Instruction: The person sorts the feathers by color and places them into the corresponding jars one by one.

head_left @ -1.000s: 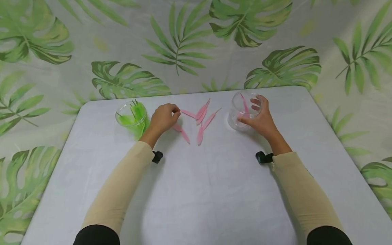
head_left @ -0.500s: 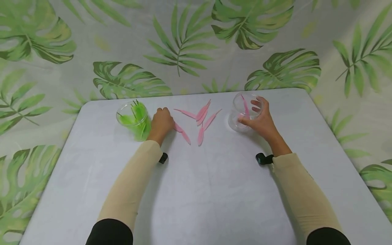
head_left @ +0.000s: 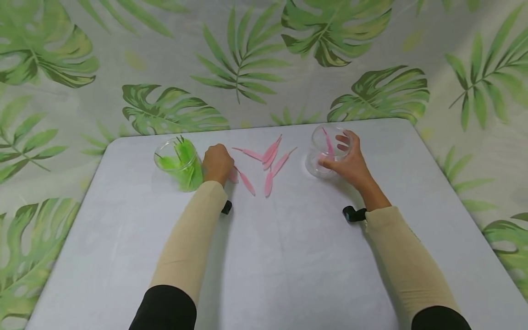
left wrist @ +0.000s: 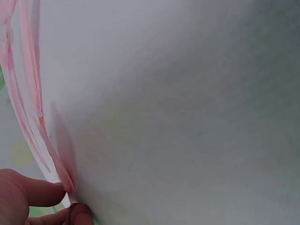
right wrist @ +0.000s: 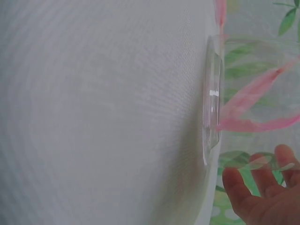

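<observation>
In the head view my left hand [head_left: 217, 162] is low over the table, right of a clear jar [head_left: 162, 160] of green leaf-shaped pieces. The left wrist view has its thumb and fingers pinching the stem end of a pink leaf-shaped piece [left wrist: 57, 164]. Several more pink pieces [head_left: 269, 183] with thin stems lie loose between the hands. My right hand [head_left: 348, 156] grips the side of a second clear jar [head_left: 313, 158], thumb in front, fingers curled behind. Pink pieces [right wrist: 248, 98] stand inside that jar in the right wrist view.
A white cloth [head_left: 284, 256] covers the table. Behind its far edge hangs a leaf-patterned curtain [head_left: 264, 59]. The green pieces [head_left: 189, 167] fill the left jar, with dark stems pointing up.
My left hand has drawn back left from the stem of one loose pink piece and lowered to another nearer the green jar, which has shifted slightly. The right hand stays on its jar.
</observation>
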Demonstrator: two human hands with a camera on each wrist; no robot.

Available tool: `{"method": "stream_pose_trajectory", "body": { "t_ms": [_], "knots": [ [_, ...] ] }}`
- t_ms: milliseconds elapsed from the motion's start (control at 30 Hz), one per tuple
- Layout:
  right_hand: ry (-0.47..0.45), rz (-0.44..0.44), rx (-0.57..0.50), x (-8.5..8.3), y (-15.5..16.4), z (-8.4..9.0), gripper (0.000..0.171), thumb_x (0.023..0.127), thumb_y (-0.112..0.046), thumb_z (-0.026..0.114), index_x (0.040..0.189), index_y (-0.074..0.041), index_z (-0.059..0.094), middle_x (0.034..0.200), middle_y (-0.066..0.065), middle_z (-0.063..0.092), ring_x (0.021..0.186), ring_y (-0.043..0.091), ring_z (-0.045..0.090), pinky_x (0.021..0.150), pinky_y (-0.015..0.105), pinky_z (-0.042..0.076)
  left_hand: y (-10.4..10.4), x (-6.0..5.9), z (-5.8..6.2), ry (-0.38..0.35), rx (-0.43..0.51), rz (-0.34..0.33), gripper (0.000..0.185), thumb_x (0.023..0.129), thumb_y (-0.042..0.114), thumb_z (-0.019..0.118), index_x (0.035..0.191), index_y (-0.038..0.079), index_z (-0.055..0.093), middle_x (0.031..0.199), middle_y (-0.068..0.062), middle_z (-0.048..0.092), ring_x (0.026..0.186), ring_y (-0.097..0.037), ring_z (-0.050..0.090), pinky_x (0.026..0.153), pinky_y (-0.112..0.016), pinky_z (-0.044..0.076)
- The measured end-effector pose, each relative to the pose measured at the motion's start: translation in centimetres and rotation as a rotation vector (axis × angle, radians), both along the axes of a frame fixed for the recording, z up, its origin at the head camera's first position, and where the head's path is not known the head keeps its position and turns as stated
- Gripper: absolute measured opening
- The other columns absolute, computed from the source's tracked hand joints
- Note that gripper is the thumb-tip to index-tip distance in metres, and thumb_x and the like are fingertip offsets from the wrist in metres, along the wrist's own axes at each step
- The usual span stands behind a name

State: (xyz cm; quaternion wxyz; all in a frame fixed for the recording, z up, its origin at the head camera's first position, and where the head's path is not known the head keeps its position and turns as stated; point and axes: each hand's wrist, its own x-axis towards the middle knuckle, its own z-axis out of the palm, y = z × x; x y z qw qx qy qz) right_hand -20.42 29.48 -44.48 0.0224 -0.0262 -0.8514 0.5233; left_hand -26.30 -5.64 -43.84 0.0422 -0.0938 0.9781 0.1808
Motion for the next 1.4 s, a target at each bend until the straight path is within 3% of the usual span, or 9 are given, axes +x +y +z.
{"method": "stream_pose_trajectory", "body": {
  "t_ms": [200,533,867,1067,1167,1267,1400],
  "knots": [
    [0.019,0.006,0.009,-0.2,0.1,-0.1,0.112,0.077,-0.03,0.086,0.155,-0.019,0.006,0.159,0.009,0.031,0.147,0.032,0.032,0.116,0.055,0.035,0.0,-0.5,-0.2,-0.001,-0.008,0.029,0.03,0.094,0.013,0.054,0.112,-0.006,0.069,0.111,-0.024,0.071,0.101,-0.036,0.071,0.078,-0.047,0.061],
    [0.004,0.009,0.027,-0.3,-0.1,0.0,0.113,0.077,-0.032,0.086,0.156,-0.019,0.006,0.16,0.008,0.03,0.148,0.03,0.031,0.118,0.055,0.033,-0.2,-0.6,-0.5,-0.02,-0.021,0.011,0.027,0.09,0.017,0.056,0.102,-0.003,0.071,0.108,-0.021,0.072,0.099,-0.036,0.071,0.077,-0.046,0.061],
    [0.008,0.005,0.046,-0.2,-0.3,0.3,0.113,0.077,-0.033,0.086,0.156,-0.019,0.006,0.16,0.008,0.031,0.148,0.031,0.032,0.118,0.055,0.033,0.4,-0.4,1.1,-0.061,-0.105,-0.049,0.028,0.093,0.011,0.048,0.107,-0.002,0.069,0.111,-0.022,0.071,0.103,-0.037,0.07,0.076,-0.049,0.061],
    [0.012,0.008,0.034,-0.3,-0.3,0.2,0.113,0.077,-0.032,0.086,0.155,-0.018,0.006,0.159,0.01,0.031,0.148,0.032,0.032,0.117,0.055,0.033,-0.1,-0.4,0.8,-0.091,-0.094,-0.048,0.024,0.09,0.019,0.056,0.098,0.001,0.069,0.108,-0.018,0.071,0.101,-0.034,0.069,0.077,-0.047,0.06],
    [0.007,0.008,0.028,-0.2,-0.2,0.0,0.113,0.076,-0.032,0.086,0.155,-0.018,0.007,0.159,0.009,0.031,0.147,0.031,0.032,0.117,0.055,0.034,-0.4,-0.2,0.5,-0.088,-0.065,-0.045,0.022,0.088,0.024,0.058,0.089,0.005,0.069,0.103,-0.016,0.072,0.096,-0.031,0.068,0.074,-0.045,0.059],
    [-0.007,0.006,0.033,-0.1,-0.1,0.0,0.114,0.076,-0.034,0.086,0.156,-0.019,0.006,0.16,0.009,0.03,0.148,0.03,0.032,0.117,0.055,0.034,-0.4,0.1,0.3,-0.062,-0.004,-0.002,0.019,0.086,0.023,0.056,0.076,0.008,0.064,0.089,-0.011,0.069,0.082,-0.026,0.064,0.062,-0.04,0.054],
    [-0.005,-0.004,0.034,0.0,0.1,0.0,0.115,0.076,-0.034,0.086,0.156,-0.019,0.005,0.16,0.008,0.03,0.148,0.03,0.032,0.117,0.055,0.034,0.1,0.1,0.4,0.051,0.121,0.035,0.023,0.085,0.019,0.048,0.063,0.013,0.045,0.075,-0.007,0.054,0.069,-0.021,0.049,0.052,-0.034,0.043]
  ]
}}
